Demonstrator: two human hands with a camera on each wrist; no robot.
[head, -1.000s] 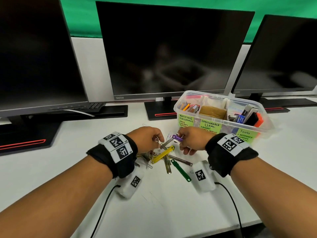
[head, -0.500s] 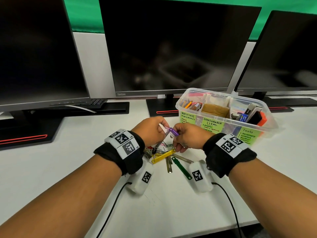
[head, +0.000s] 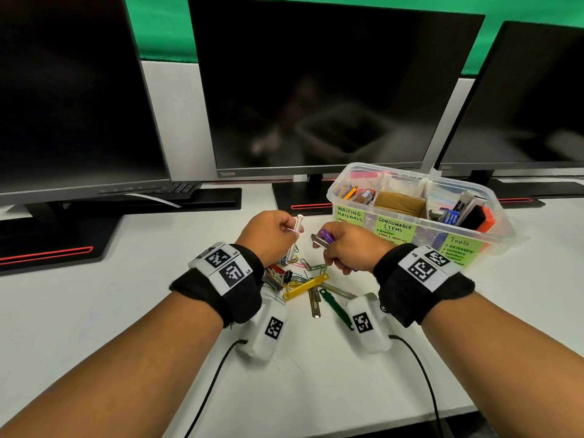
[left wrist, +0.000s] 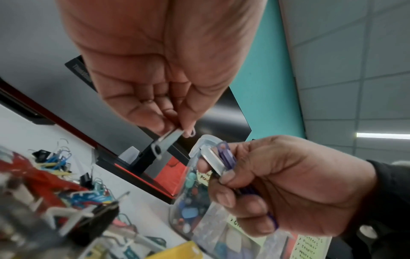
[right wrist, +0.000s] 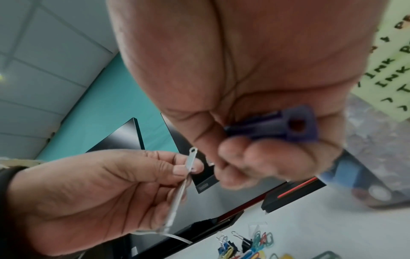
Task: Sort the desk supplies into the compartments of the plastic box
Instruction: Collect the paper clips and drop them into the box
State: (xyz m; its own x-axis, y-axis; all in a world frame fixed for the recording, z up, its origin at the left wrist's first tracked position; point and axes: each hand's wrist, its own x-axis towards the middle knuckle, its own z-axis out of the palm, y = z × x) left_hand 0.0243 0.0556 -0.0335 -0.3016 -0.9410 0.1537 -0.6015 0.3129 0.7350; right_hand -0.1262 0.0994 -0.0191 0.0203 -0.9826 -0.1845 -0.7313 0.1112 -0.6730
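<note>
My left hand (head: 292, 231) pinches a thin silver metal fastener strip (head: 298, 221) upright between thumb and fingertips, together with a pink paper clip; the strip (right wrist: 191, 160) also shows in the right wrist view. A short gap to its right, my right hand (head: 323, 243) grips a purple file fastener (head: 326, 235) with a metal bar, seen as the purple fastener (left wrist: 225, 156) in the left wrist view. Both hands hover above a pile of paper clips and binder clips (head: 294, 273) on the white desk. The clear plastic box (head: 329, 192) with green labels stands just right of the hands.
A yellow fastener (head: 304, 286), a green fastener (head: 335, 308) and loose metal strips lie under the hands. Three dark monitors (head: 316, 90) on black stands line the back. The box compartments hold pens, a brown pad and tools. Wrist camera cables trail toward the desk's front edge.
Both hands have lifted off the pile and drawn apart. The silver strip, earlier meeting the purple fastener, is now separate in my left hand.
</note>
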